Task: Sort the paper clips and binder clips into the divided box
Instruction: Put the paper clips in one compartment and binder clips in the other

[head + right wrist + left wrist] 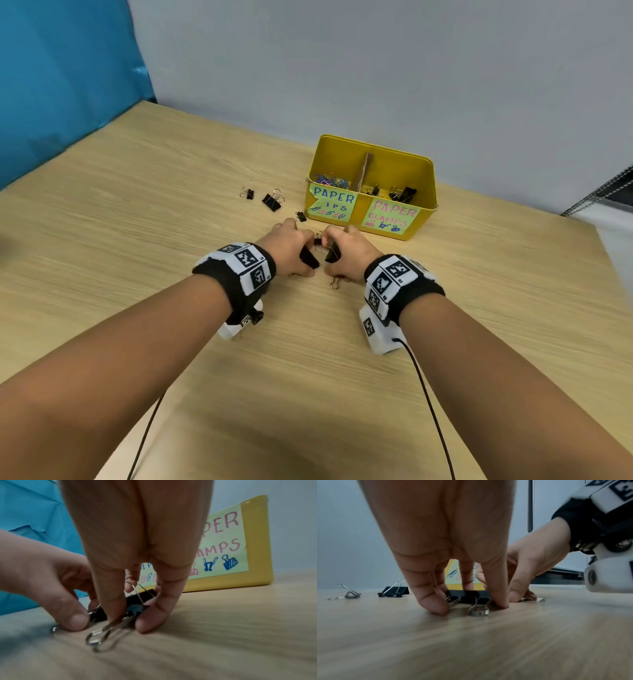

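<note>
Both hands pinch black clips lying on the table (137, 212). Left hand (291, 250) holds one binder clip (469, 596); right hand (346, 253) holds another clip (137, 609). Squeeze the black sides, lift straight up, and drop both in the right side of the yellow box (424, 178), just beyond.

A light wood-grain table (171, 212) forms the work surface. A plain pale grey wall (376, 68) stands beyond the point of grip, and a blue sheet (61, 75) hangs to its far left. Lighting is even.
</note>
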### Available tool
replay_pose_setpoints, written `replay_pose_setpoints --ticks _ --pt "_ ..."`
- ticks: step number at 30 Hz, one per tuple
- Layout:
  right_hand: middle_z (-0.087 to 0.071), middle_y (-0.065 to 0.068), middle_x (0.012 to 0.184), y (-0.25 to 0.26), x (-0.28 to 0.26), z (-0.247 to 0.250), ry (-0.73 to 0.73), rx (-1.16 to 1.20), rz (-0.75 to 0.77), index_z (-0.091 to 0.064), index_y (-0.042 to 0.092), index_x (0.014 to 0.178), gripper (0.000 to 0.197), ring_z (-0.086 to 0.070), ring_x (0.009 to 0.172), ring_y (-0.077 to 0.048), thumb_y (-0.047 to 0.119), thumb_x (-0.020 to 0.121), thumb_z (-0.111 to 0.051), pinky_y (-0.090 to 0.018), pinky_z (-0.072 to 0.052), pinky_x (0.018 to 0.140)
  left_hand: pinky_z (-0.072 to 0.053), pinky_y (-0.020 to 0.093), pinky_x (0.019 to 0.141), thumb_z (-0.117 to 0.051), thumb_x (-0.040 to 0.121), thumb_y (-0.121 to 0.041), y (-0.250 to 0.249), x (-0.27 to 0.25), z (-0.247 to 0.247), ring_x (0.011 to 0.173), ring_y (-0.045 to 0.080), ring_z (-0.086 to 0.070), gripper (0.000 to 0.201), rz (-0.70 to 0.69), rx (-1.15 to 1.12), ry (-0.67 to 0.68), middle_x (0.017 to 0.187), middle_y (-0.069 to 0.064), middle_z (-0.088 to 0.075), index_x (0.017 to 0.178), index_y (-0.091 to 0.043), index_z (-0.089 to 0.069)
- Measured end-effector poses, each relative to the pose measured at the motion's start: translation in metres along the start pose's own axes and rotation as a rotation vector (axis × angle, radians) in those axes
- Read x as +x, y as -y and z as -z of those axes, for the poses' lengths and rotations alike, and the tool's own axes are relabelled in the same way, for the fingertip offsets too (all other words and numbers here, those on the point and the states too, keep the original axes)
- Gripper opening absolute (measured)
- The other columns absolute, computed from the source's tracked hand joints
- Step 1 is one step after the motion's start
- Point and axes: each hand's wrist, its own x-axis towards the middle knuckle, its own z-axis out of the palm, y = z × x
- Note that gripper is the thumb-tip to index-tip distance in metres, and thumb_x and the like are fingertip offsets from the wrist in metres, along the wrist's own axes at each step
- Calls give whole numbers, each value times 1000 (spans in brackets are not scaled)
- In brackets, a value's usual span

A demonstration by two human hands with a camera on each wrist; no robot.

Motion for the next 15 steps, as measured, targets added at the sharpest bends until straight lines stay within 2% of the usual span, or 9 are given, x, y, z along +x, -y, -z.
replay_pose_setpoints --ticks 2,5,6,8,10,13,15 --pt "-33 -5 104 0 -3 1 -1 -10 -10 -50 14 112 42 -48 85 -23 6 75 -67 -24 -44 53 -47 39 96 -73 71 -37 0 -2 1 112 29 -46 55 -19 9 12 121 14 -43 118 -18 -53" --pt "-39 -5 103 -4 -7 1 -30 7 -44 -53 16 103 35 -46 89 -21 9 72 -68 -29 -46 64 -48 36 90 -72 69 -37 1 -7 0 108 28 -47 51 -33 12 -1 117 13 -45 112 -17 -54" --pt "-43 -6 103 -7 -8 1 -31 64 -71 -53 16 97 30 -49 88 -22 9 71 -68 -32 -50 65 -47 36 88 -72 68 -37 2 -8 0 107 28 -47 50 -34 6 -1 114 12 -45 111 -17 -54" --pt "-52 -7 93 -13 -11 2 -16 246 -135 -53 16 86 21 -57 78 -23 5 73 -67 -39 -56 64 -47 35 86 -71 67 -37 4 -11 -3 105 28 -47 49 -44 -12 -4 108 10 -44 109 -17 -54" --pt "-55 -4 80 -20 -16 3 3 350 -180 -53 15 80 18 -59 66 -20 3 76 -66 -35 -58 61 -47 35 86 -71 67 -38 4 -14 -6 103 26 -46 47 -55 -39 -16 102 7 -41 106 -17 -54" --pt "-58 -4 80 -30 -22 6 -17 384 -200 -55 15 72 18 -60 64 -18 2 78 -66 -31 -57 61 -48 36 85 -73 68 -34 2 -16 -7 100 24 -46 45 -78 -107 -60 100 5 -42 104 -17 -53" --pt "-60 -4 75 -34 -26 9 -43 405 -203 -57 18 65 24 -59 60 -15 0 79 -65 -29 -57 60 -47 32 80 -73 68 -31 0 -18 -4 95 22 -46 42 -93 -159 -72 100 4 -44 102 -17 -53"
